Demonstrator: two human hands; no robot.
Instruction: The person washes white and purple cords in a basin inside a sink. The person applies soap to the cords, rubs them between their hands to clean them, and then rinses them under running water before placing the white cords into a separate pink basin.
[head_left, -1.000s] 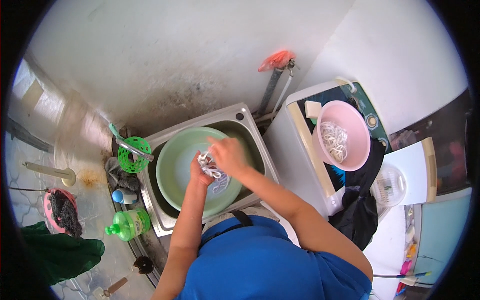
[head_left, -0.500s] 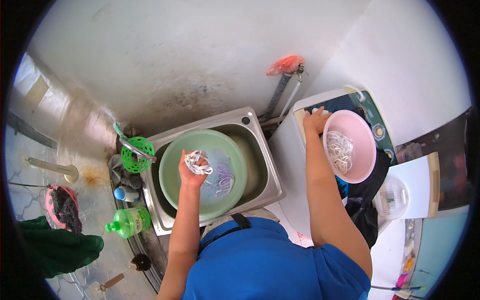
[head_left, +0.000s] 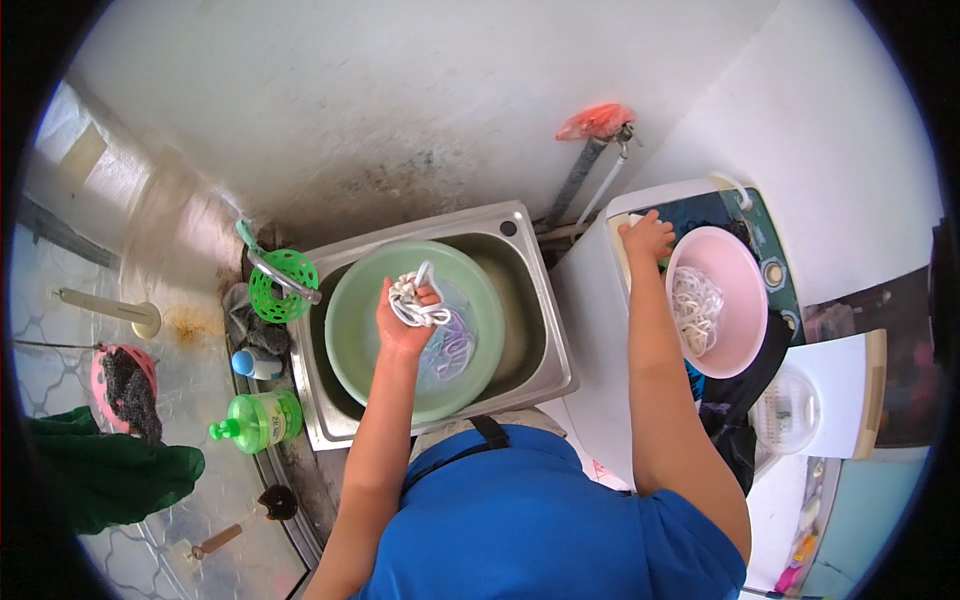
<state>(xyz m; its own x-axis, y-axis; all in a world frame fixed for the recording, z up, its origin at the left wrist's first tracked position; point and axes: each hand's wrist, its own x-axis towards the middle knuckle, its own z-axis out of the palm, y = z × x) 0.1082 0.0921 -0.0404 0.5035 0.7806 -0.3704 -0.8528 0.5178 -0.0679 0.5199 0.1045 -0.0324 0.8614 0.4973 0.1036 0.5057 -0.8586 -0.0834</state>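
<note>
In my left hand [head_left: 396,328], palm up with the fingers curled, lies a bundle of white cords [head_left: 420,302] that look like shoelaces. The hand is above a pale green basin [head_left: 345,345]. Water in the basin covers a tangle of lilac and white cords [head_left: 450,350]. My right hand [head_left: 648,238] is over the washing machine top, its bent fingers apart and no held thing showing. A small white patch beside its fingers is too small to name. Just right of that hand, a pink basin [head_left: 745,300] holds a heap of white cords [head_left: 696,310].
The green basin sits in a steel sink [head_left: 530,300]. Left of it are a green mesh strainer [head_left: 285,287], a blue-capped bottle [head_left: 258,364] and a green pump bottle [head_left: 264,420]. Dark cloth [head_left: 745,400] lies on the washing machine [head_left: 592,290]. Pipes [head_left: 578,180] run up the wall behind.
The cords in my left hand have shifted, with a loop now standing up above the fingers. My right hand's fingers are more bent than before. The whole view has shifted slightly.
</note>
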